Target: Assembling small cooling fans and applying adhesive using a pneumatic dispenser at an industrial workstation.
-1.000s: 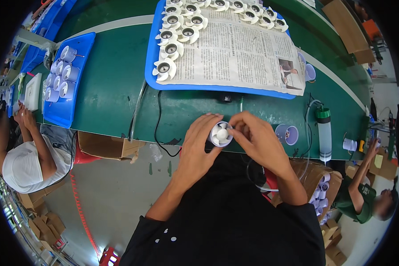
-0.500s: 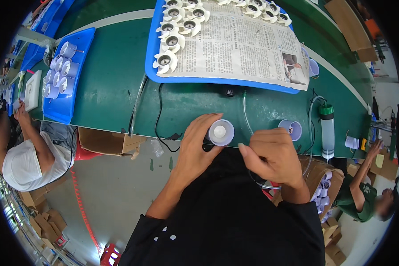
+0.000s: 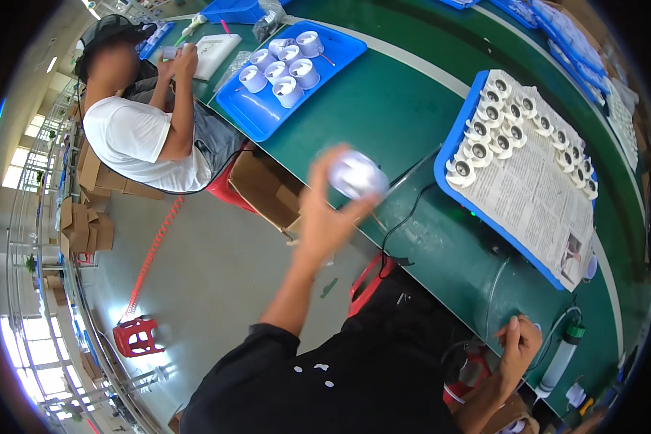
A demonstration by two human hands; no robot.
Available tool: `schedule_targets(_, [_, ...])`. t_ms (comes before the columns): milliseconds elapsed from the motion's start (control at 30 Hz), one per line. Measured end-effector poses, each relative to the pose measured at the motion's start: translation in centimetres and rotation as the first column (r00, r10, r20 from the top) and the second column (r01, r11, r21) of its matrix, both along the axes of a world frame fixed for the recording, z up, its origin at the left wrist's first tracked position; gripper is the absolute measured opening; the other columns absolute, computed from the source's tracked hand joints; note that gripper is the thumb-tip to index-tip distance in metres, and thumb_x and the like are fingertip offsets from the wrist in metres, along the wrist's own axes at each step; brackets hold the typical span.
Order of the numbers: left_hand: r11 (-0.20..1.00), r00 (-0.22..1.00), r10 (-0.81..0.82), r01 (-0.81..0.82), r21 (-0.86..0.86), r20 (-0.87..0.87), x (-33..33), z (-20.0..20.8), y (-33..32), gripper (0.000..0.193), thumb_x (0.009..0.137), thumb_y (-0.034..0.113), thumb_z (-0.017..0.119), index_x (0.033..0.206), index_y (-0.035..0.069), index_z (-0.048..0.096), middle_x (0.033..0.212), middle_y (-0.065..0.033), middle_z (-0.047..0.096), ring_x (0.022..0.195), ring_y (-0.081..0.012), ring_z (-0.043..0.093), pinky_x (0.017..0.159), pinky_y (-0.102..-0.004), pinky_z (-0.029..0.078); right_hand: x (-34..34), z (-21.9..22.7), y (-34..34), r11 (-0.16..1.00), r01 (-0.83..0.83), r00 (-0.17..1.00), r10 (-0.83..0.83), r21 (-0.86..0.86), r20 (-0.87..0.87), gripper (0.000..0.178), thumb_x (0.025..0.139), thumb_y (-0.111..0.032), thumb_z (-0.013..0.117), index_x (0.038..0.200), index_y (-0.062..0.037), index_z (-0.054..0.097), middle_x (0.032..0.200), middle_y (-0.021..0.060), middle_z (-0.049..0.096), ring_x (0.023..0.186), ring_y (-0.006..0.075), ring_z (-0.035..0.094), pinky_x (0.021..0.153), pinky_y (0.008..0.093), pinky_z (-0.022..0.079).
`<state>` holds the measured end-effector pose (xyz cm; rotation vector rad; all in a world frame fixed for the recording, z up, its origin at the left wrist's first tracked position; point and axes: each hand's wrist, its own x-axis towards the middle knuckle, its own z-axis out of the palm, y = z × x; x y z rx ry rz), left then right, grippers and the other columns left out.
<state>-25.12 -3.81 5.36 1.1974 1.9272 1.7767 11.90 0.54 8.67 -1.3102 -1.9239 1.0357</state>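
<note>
My left hand grips a pale lavender plastic cup with something white inside, between thumb and fingers. Motion smears both, so the cup's contents are unclear. It is held over the green table's near edge, to the right of a blue tray with several similar lavender cups, some with thin wires. Down at the right, my right hand is by the table edge, fingers curled in and thumb up; whatever they hold, if anything, is hidden. Beside it lies a clear cylinder with a green cap and a tube.
A larger blue tray holds newspaper and several white fan impellers. A black cable crosses the table edge. At the left sits a person in a white shirt, near an open cardboard box and red stools.
The view has swung left. My left hand has carried the cup left, away from my right hand and toward the tray of cups. My right hand has stayed near the tube, fingers still curled.
</note>
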Motion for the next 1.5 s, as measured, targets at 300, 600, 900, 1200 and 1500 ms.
schedule_targets(300, [0.881, 0.757, 0.245, -0.434, -0.186, -0.606, -27.0, -4.6, 1.6, 0.058, 0.085, 0.029, 0.077, 0.131, 0.006, 0.051, 0.122, -0.02, 0.062, 0.114, -0.0309, 0.06, 0.098, -0.0385, 0.045, -1.0, 0.5, -1.9, 0.996, 0.08, 0.996, -0.081, -0.033, -0.047, 0.028, 0.089, -0.007, 0.061, 0.063, 0.0023, 0.063, 0.055, 0.0081, 0.049, 0.049, 0.0166, 0.045, 0.05, 0.0311, 0.031])
schedule_targets(600, [0.87, 0.547, 0.333, -0.492, 0.027, -0.768, -16.4, -2.8, 3.0, 0.037, 0.093, 0.018, 0.065, 0.124, -0.002, 0.062, 0.12, -0.0178, 0.066, 0.104, -0.0313, 0.063, 0.094, -0.0419, 0.047, 3.8, -0.3, -2.3, 0.878, 0.456, 0.89, -0.449, 0.146, -0.079, 0.028, 0.092, -0.011, 0.063, 0.066, -0.0004, 0.065, 0.058, 0.0058, 0.052, 0.051, 0.0156, 0.048, 0.051, 0.0323, 0.035])
schedule_targets(900, [0.666, 0.617, -0.745, 0.707, -0.236, -0.254, 17.3, 0.3, 2.2, 0.056, 0.078, 0.009, 0.076, 0.13, 0.002, 0.057, 0.128, -0.0167, 0.059, 0.121, -0.0348, 0.053, 0.103, -0.0415, 0.042, 4.3, -3.4, -0.6, 0.745, 0.664, 0.72, -0.658, 0.057, 0.221, 0.032, 0.097, -0.027, 0.06, 0.1, 0.0042, 0.068, 0.067, 0.0181, 0.063, 0.055, 0.0261, 0.056, 0.055, 0.0376, 0.043])
schedule_targets(1200, [0.584, 0.499, -0.802, 0.771, -0.256, -0.328, 22.2, -2.8, 4.9, 0.083, 0.075, 0.022, 0.082, 0.144, 0.0, 0.041, 0.137, -0.0148, 0.053, 0.137, -0.0352, 0.04, 0.114, -0.053, 0.03, 0.8, -1.3, 0.3, 0.909, 0.411, 0.906, -0.415, 0.068, 0.082, 0.016, 0.095, -0.009, 0.063, 0.097, 0.0054, 0.068, 0.082, 0.0169, 0.066, 0.064, 0.0244, 0.062, 0.059, 0.0324, 0.047])
schedule_targets(1500, [0.569, 0.563, -0.817, 0.822, -0.016, -0.121, 21.8, -1.9, 4.4, 0.061, 0.071, 0.015, 0.087, 0.123, 0.004, 0.057, 0.134, -0.014, 0.058, 0.134, -0.0348, 0.046, 0.112, -0.0511, 0.034, -2.5, 4.2, 11.7, 0.828, 0.174, 0.982, -0.187, 0.534, -0.029, 0.012, 0.09, -0.01, 0.066, 0.095, 0.0007, 0.069, 0.08, 0.0127, 0.065, 0.066, 0.023, 0.062, 0.059, 0.033, 0.049])
